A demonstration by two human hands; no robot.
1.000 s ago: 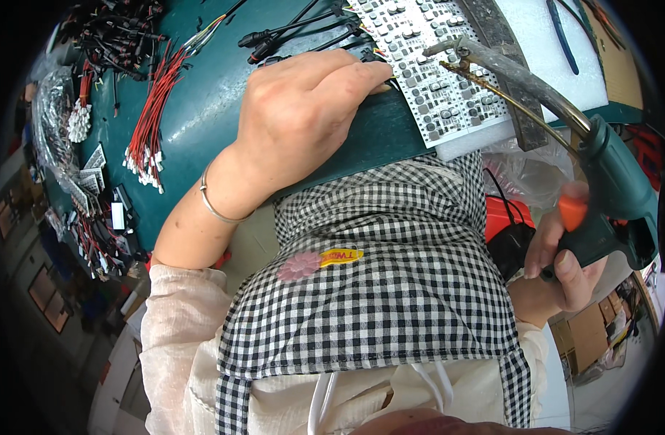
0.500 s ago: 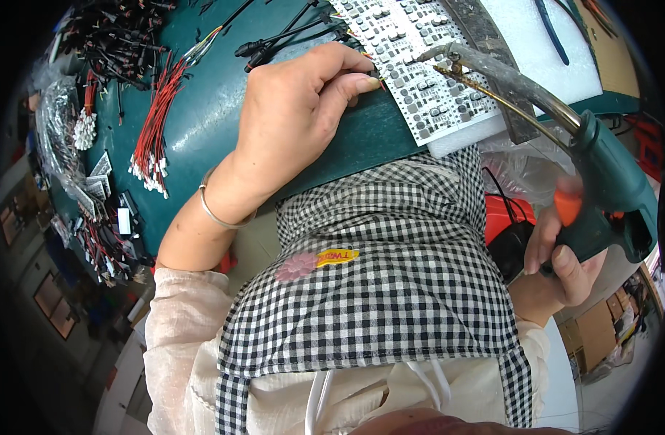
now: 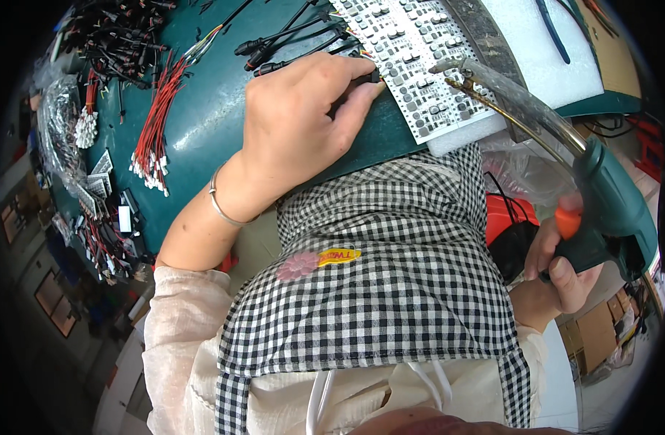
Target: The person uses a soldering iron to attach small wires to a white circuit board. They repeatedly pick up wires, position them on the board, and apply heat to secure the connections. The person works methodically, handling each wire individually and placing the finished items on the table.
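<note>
My left hand (image 3: pixel 296 119) is closed at the left edge of a white circuit board panel (image 3: pixel 428 119). Between its thumb and forefinger is the end of a black cable (image 3: pixel 374 75), mostly hidden by the fingers. My right hand (image 3: pixel 568 279) grips a green soldering gun (image 3: pixel 617 190) by its handle, beside an orange trigger (image 3: pixel 567 222). The gun's dark tip (image 3: pixel 448 67) and thin brass-coloured feed tube (image 3: pixel 514 119) reach over the board. Whether the tip touches it I cannot tell. More black cables (image 3: pixel 285 40) lie beyond my left hand.
White foam (image 3: pixel 557 72) and a dark metal bar (image 3: pixel 485 36) lie by the board. Red wires with white plugs (image 3: pixel 157 119), a heap of black connectors (image 3: pixel 111 36) and clear plastic bags (image 3: pixel 60 123) occupy the left of the green table (image 3: pixel 202 72).
The soldering gun has shifted slightly right and nearer to me, its tip moving along the board. My left hand has tilted slightly, and more of the black cable end shows in its pinch.
</note>
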